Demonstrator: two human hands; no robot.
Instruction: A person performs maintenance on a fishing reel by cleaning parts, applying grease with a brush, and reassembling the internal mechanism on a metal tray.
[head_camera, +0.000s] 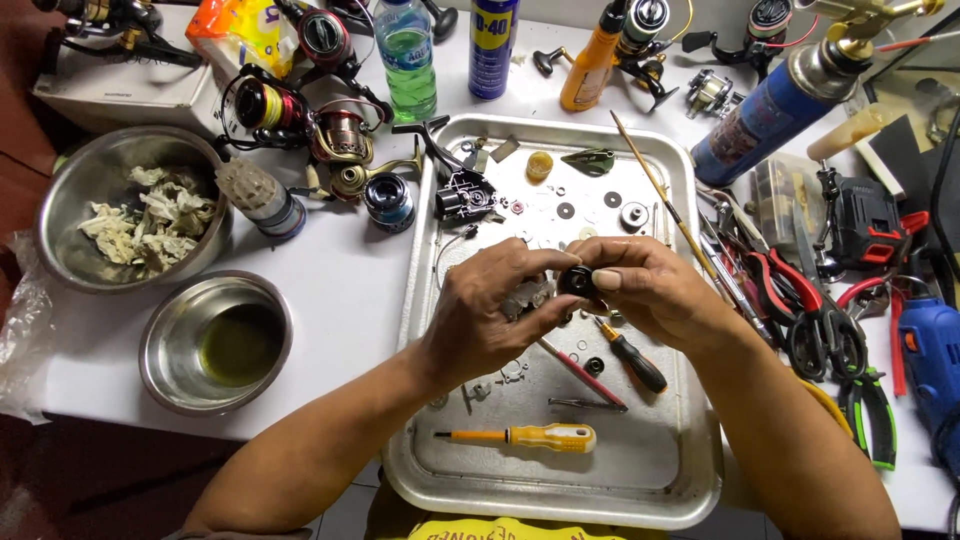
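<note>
Head view: we pinch a small black reel part (577, 281) between the closed fingers of our left hand (490, 310) and right hand (650, 290) above the metal tray (690, 480); a slip could scatter it among the loose washers (565, 210).

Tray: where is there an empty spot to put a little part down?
The metal tray has bare floor at its near right corner, right of the yellow screwdriver. The white table is bare between the tray and the two steel bowls. The tray's far end and the tool pile are crowded.
</note>
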